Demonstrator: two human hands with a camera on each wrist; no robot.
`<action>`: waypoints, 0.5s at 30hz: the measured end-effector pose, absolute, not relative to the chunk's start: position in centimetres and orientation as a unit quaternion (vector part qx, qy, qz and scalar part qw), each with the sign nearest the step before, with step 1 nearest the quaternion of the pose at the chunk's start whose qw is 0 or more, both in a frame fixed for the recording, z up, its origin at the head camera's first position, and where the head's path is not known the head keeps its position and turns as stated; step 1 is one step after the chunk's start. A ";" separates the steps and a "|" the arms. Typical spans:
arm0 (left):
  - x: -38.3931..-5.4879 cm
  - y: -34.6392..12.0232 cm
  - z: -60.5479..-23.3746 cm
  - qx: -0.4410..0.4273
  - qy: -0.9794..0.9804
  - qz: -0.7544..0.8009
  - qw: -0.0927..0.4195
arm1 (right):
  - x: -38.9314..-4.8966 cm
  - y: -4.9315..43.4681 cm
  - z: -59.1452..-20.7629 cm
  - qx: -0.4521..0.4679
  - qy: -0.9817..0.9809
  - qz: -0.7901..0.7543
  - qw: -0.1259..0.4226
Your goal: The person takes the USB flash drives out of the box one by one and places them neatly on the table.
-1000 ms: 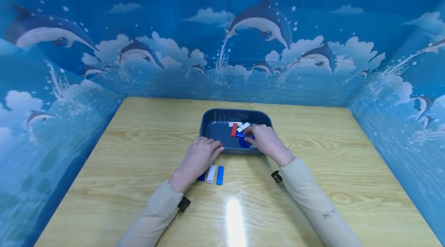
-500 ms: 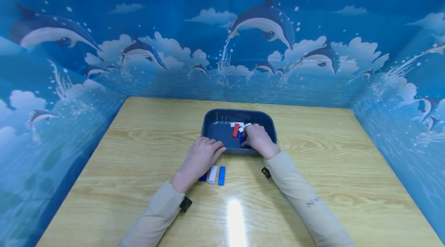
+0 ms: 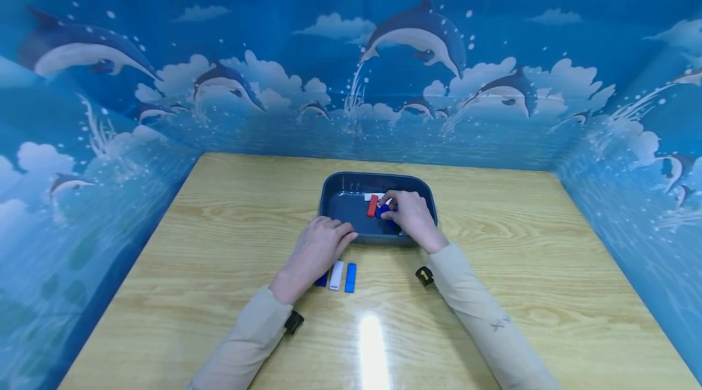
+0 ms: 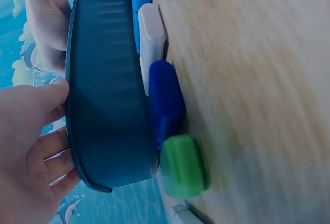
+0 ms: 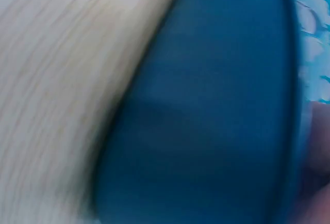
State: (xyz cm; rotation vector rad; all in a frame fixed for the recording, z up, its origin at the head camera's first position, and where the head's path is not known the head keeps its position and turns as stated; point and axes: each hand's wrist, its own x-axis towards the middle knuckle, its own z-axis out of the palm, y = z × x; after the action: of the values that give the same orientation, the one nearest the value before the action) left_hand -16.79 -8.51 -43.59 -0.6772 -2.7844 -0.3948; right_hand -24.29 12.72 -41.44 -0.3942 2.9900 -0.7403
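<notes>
1. One dark blue tray (image 3: 345, 206), upright on a wood-grain table (image 3: 488, 292); inside lie a red stick (image 3: 372, 206) and a white piece (image 3: 373, 197).
2. One left hand (image 3: 315, 245), at the tray's near-left rim; thumb and slightly spread fingers hold the edge (fingertips hidden behind it).
3. One right hand (image 3: 411, 213), over the tray's right part; thumb and fingers pinch a royal-blue stick (image 3: 382, 211) (right wrist view blurred).
4. Four sticks in a row, table-top, near side of tray: light blue stick (image 3: 350, 278), white stick (image 3: 336, 275), navy stick (image 4: 165, 102), green stick (image 4: 181, 166).
</notes>
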 end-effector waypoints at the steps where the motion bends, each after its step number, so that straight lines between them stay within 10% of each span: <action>1: -16.8 -8.5 -43.6 -0.230 -0.956 -0.136 0.121 | -24.1 12.9 -41.2 -0.125 0.960 -0.250 0.008; 15: -16.7 -8.4 -43.4 -0.224 -0.959 -0.134 0.115 | -18.2 14.3 -38.1 -0.140 0.899 -0.415 -0.013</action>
State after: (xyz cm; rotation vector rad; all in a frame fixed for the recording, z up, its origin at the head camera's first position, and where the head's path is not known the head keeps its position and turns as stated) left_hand -16.65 -8.36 -43.44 -0.6555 -2.8093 -0.3933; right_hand -18.18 14.34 -38.15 -0.4430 2.8475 -1.3156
